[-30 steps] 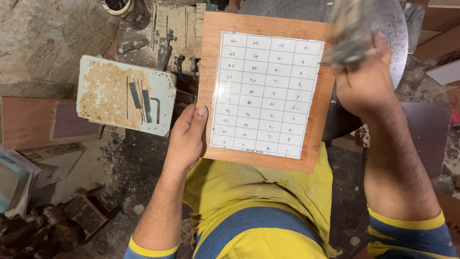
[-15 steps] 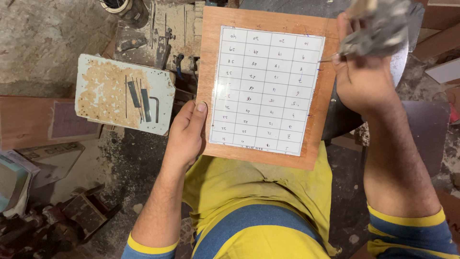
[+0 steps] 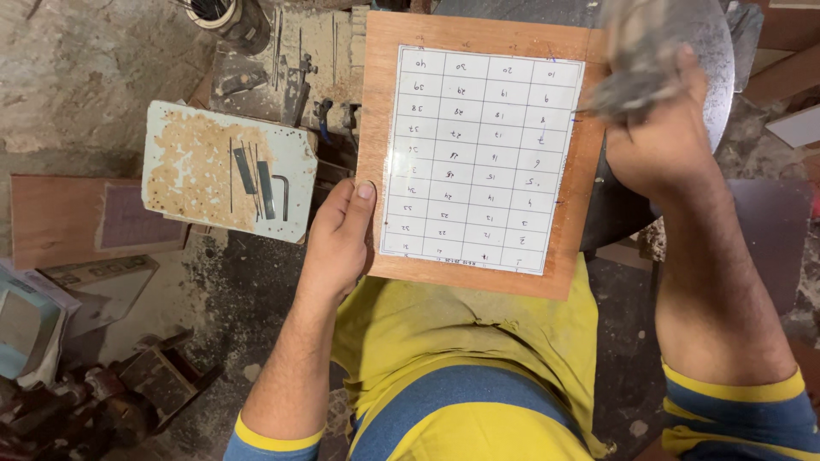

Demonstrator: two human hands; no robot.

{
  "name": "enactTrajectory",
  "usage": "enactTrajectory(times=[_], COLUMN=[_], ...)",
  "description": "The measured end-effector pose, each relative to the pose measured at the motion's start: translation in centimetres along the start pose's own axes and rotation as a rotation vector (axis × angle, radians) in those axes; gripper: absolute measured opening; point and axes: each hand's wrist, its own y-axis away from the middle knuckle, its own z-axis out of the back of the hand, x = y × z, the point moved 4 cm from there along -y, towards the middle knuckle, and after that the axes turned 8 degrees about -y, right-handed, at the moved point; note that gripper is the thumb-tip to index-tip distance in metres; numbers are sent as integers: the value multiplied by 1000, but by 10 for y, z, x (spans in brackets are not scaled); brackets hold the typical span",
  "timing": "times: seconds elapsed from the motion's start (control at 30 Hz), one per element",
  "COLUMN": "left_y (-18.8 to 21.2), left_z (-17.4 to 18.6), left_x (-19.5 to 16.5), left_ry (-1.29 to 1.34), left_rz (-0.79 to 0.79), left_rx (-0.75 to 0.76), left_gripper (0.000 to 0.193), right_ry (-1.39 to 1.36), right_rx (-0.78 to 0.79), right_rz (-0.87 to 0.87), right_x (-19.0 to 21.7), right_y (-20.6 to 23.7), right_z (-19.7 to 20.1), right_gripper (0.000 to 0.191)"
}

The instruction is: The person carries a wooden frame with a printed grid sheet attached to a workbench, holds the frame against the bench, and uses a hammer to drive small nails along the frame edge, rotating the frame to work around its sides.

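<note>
A flat wooden board (image 3: 389, 102) with a white gridded sheet (image 3: 478, 162) stuck on its face rests over my lap. My left hand (image 3: 337, 243) grips the board's left edge, thumb on the face. My right hand (image 3: 658, 145) is at the board's right edge, closed around a grey blurred object (image 3: 636, 64), perhaps a rag or a brush; its kind is unclear from the motion blur. The sheet carries handwritten marks in each cell.
A worn pale metal plate (image 3: 188, 171) with hex keys and thin blades lies left of the board. Behind the board is a round grey metal machine table (image 3: 713, 60). Wood panels, scrap and dusty clutter sit on the floor at left (image 3: 85, 222).
My right hand with the grey object has shifted along the board's upper right edge, moving back and forth. The board and my left hand have stayed in place.
</note>
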Motion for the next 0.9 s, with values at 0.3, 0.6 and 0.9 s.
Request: enactTrajectory(times=[0.3,0.6,0.9], left_y=[4,7,8], left_z=[1,2,3], left_x=[-3,-4,-2], left_ry=[-45,-98,-36], left_rz=[-21,3,-15], left_rx=[-19,-27,-7], left_gripper=[36,37,35], right_ry=[-54,-264,53], right_rx=[15,-105,-93], right_rz=[-112,29,124], right_x=[8,17,12], right_y=[2,5,11], right_z=[4,9,0], right_gripper=[53,75,40])
